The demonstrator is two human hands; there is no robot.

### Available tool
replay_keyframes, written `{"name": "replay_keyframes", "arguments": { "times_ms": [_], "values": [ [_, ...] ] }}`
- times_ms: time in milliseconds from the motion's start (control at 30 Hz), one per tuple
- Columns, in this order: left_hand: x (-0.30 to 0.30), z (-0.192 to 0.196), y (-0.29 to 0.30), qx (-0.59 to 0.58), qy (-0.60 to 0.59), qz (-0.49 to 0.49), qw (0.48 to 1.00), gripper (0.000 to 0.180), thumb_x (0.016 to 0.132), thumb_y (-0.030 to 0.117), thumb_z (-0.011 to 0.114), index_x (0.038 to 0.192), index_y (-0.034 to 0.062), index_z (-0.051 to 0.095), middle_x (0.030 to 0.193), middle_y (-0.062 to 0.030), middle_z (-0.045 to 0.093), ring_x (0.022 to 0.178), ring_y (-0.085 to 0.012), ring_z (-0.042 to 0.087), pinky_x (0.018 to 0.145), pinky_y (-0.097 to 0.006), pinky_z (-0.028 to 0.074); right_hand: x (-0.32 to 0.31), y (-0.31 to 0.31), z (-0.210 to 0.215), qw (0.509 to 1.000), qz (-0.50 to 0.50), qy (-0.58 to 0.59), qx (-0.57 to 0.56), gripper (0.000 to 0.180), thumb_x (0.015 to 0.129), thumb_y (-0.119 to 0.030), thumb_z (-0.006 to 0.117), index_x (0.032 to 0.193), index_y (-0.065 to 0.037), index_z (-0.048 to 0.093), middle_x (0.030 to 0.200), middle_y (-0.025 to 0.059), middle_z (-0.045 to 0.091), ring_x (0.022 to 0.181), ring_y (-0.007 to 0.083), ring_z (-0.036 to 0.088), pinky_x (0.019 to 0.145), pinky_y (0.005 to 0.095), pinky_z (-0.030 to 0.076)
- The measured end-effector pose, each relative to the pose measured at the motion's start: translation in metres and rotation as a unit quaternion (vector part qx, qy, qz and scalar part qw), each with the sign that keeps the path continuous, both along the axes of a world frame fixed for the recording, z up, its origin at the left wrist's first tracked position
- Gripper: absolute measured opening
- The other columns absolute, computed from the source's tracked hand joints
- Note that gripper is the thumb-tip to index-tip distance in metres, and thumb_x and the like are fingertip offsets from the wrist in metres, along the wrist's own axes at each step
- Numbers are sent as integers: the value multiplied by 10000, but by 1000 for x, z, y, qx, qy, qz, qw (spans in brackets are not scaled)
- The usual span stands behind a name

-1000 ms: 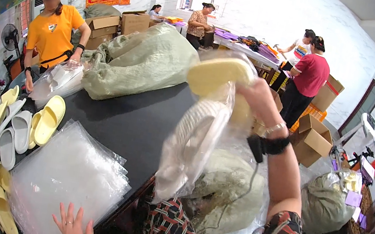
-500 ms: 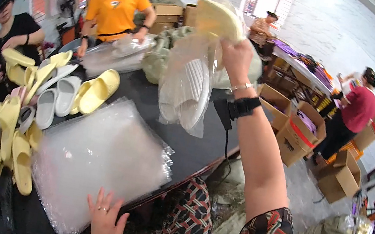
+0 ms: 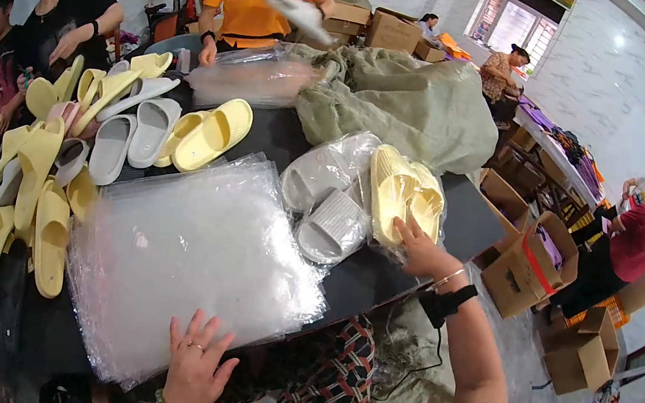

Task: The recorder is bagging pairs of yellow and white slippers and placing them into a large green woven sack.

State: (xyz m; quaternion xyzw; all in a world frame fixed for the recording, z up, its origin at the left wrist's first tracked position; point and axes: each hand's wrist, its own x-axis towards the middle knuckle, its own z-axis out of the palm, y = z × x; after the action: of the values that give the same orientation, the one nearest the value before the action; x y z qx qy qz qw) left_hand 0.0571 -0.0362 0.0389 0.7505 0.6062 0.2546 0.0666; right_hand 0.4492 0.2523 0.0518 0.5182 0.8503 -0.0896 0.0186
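Setting down | your right hand (image 3: 420,253) gripped bagged yellow slippers (image 3: 405,195) on table (image 3: 470,219) beside grey pair (image 3: 330,194) | left hand (image 3: 196,360) flat, empty on bag stack (image 3: 193,252) | keep pairs aligned.

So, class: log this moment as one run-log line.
left hand: flat on clear bag stack | right hand: holding bagged yellow slippers on black table
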Motion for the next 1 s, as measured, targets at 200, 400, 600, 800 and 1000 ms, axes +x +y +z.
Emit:
{"name": "replay_keyframes", "arguments": {
  "times_ms": [200,400,600,800,1000],
  "values": [
    [2,-2,0,-7,-2,0,1000,368,834,201,705,1166,52,651,1339,-190,510,1343,-436,377,1110,-669,160,27,25,56,981,-31,156,-113,1017,728,-513,803,1486,-49,309,1410,263,461,1313,350,458,1079,374,364],
    [7,5,-3,-29,2,22,999,359,850,198,693,1177,56,644,1344,-172,529,1352,-428,379,1135,-643,133,30,50,24,944,-289,155,19,722,825,-657,626,798,62,682,757,208,680,780,320,685,690,400,515],
    [8,2,-3,-25,19,44,999,392,853,215,696,1195,36,625,1362,-187,511,1357,-435,369,1139,-639,129,33,41,-12,975,-147,148,70,527,825,-484,706,838,40,647,703,162,653,731,299,675,658,381,515],
    [-7,-7,-8,-12,47,79,996,460,854,290,690,1234,50,598,1352,-197,497,1327,-437,385,1094,-667,199,28,39,36,806,-226,543,-69,245,955,-271,563,856,-56,624,667,-12,570,552,96,512,508,247,410],
    [-9,-16,-5,1,57,48,997,464,862,315,693,1246,72,600,1387,-190,481,1341,-421,382,1094,-661,201,25,30,120,694,-160,702,-13,150,963,-173,582,873,-54,591,730,32,584,653,126,595,581,249,505]
  ]
}}
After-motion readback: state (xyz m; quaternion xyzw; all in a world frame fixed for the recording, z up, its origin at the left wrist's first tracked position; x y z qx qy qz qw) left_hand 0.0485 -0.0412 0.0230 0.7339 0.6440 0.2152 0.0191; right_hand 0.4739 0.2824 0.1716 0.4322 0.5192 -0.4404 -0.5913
